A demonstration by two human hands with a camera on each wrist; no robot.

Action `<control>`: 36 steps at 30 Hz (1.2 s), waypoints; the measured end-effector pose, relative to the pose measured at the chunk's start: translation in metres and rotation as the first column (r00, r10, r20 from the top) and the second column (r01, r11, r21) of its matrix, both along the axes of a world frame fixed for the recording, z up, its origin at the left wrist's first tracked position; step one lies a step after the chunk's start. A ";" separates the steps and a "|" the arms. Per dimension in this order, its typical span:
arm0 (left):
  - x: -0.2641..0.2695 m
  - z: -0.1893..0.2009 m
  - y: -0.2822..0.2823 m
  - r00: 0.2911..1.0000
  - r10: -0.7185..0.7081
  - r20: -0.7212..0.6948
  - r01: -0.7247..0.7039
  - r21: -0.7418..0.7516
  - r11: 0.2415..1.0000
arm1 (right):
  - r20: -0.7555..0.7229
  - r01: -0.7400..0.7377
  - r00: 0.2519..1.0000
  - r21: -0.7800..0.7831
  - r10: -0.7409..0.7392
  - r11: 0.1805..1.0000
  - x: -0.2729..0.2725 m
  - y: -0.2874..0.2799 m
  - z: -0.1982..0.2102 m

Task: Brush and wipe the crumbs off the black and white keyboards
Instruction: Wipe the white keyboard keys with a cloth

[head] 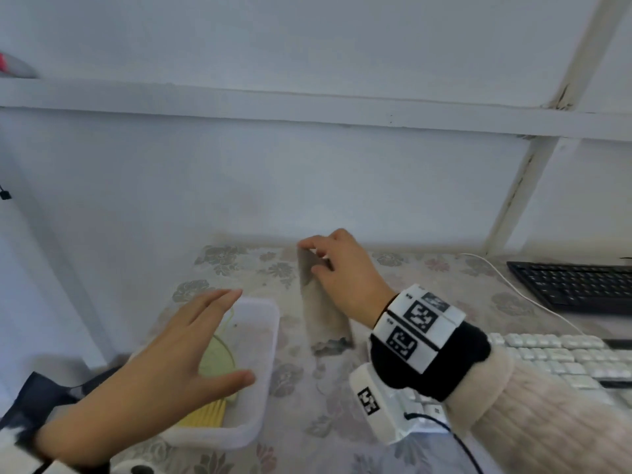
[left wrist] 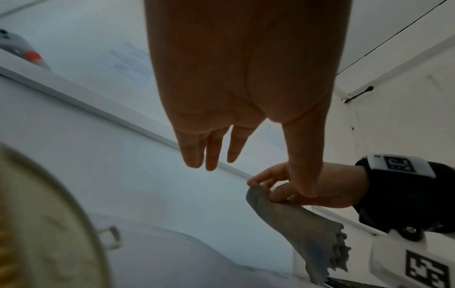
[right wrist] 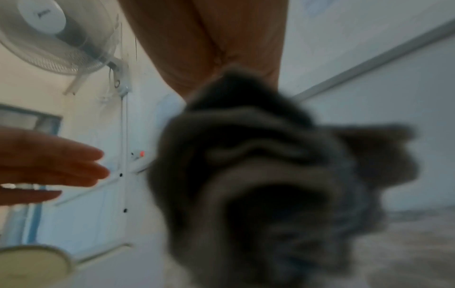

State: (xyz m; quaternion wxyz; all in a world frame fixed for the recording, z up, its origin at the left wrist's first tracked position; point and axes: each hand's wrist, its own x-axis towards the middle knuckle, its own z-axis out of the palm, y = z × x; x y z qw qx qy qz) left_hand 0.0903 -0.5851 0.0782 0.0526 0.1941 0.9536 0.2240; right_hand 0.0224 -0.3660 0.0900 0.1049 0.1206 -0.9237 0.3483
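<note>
My left hand [head: 171, 357] hovers with fingers spread flat over the plastic tub [head: 263, 336] holding the yellow brush [head: 208, 413] at seven o'clock, while my right hand [head: 345, 271] pinches the grey cloth [head: 318, 302] by its top corner at twelve, its hem touching the table [head: 325, 439]. I judge I should bunch the cloth into the palm before wiping the white keyboard [head: 561, 360] at three and the black keyboard [head: 578, 285] at two. Only the right wrist view shows a wall fan [right wrist: 49, 29]; only the head view shows the keyboards.

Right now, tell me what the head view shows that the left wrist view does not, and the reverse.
Only the head view: the black keyboard, the white keyboard, the floral tablecloth, and the white tray holding a yellow brush.

Only the left wrist view: the left palm from below and a printed sheet on the wall.

Both: the open left hand and the right hand pinching the grey cloth.
</note>
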 end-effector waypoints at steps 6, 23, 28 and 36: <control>-0.001 0.001 0.065 0.985 -0.162 0.059 0.162 -0.004 0.987 | 0.080 0.034 0.995 0.244 -0.055 0.969 0.027 0.101 -0.002; 0.006 -0.033 0.187 0.970 -0.130 0.207 0.156 -0.116 0.981 | 0.219 -0.049 0.974 0.436 -0.053 0.899 0.064 0.208 -0.031; 0.005 -0.039 0.195 0.972 -0.050 0.230 0.080 -0.124 0.989 | 0.230 -0.053 0.971 0.474 -0.065 0.879 0.060 0.228 -0.034; 0.001 -0.045 0.204 0.965 0.029 0.259 -0.002 -0.104 0.995 | 0.325 -0.215 0.943 0.419 0.075 0.882 0.060 0.236 -0.048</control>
